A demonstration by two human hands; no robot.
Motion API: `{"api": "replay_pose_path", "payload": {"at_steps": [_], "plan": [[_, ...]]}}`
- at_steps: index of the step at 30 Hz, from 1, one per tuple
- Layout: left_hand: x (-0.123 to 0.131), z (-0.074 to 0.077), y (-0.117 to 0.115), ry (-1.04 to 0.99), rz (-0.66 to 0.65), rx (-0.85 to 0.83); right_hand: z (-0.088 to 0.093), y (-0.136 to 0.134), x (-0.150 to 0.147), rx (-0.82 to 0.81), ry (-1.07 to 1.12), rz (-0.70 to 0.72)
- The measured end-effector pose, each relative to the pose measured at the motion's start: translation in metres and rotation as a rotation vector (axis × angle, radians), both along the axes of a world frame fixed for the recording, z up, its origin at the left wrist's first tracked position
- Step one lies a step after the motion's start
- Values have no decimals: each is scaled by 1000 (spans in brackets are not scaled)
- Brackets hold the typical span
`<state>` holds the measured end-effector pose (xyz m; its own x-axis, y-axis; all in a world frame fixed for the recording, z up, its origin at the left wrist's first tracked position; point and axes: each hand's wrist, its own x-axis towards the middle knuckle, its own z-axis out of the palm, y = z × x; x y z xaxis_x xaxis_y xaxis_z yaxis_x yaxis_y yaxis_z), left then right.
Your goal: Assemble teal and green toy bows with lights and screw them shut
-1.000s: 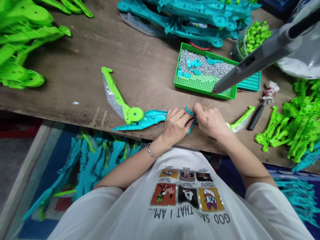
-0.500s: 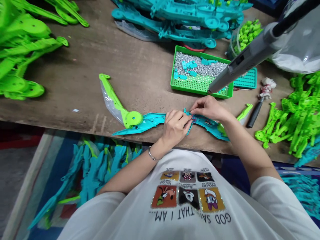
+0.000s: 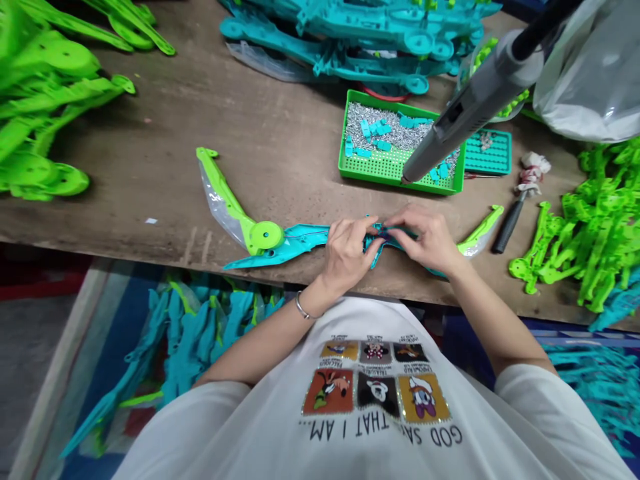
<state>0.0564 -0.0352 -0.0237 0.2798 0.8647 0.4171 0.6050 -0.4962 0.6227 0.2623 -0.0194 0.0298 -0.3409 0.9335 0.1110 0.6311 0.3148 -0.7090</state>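
Note:
A long turquoise plastic shell (image 3: pixel 303 243) lies open side up near the table's front edge. Its left end carries a bright green arm with a round hub (image 3: pixel 265 235) and a clear film-like blade. Another green arm (image 3: pixel 483 230) shows past the right end. My left hand (image 3: pixel 347 253) is closed around the shell's middle, fingers bent over it. Just right of it, my right hand (image 3: pixel 423 233) has thumb and fingertips pinched together at the shell's inside. Dark thin strands seem to lie there, but what the fingertips hold is too small to tell.
A grey power screwdriver (image 3: pixel 450 123) hangs over a green tray (image 3: pixel 400 185) of screws and small turquoise parts. Right of it are a turquoise tray (image 3: pixel 495 163) and a black-handled tool (image 3: pixel 510 223). Green parts (image 3: pixel 590 233) pile at right, more (image 3: pixel 50 107) at left, turquoise shells (image 3: pixel 350 40) behind.
My right hand has turned, its thumb coming down beside the fingertips inside the shell. My left hand stays at the middle. The hanging screwdriver has swung slightly left.

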Motion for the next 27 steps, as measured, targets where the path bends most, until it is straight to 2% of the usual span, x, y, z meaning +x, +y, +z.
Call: {"api": "replay_pose_path", "payload": {"at_steps": [2, 6, 13, 17, 22, 27], "plan": [[-1, 4, 1, -1, -12, -31, -2, -8, -1, 51, -74, 49], [-4, 9, 3, -4, -79, -93, -14, -13, -2, 69, -103, 46], [-6, 4, 1, -16, -77, -63, -21, -10, -2, 97, -169, 72], [-7, 5, 2, 4, -98, -70, -21, -9, -1, 119, -224, 124], [-8, 7, 4, 74, -88, 10, -25, -7, 0, 173, -241, 134], [-14, 3, 7, 175, -217, 40, -26, -6, 5, 163, -205, 161]]}}
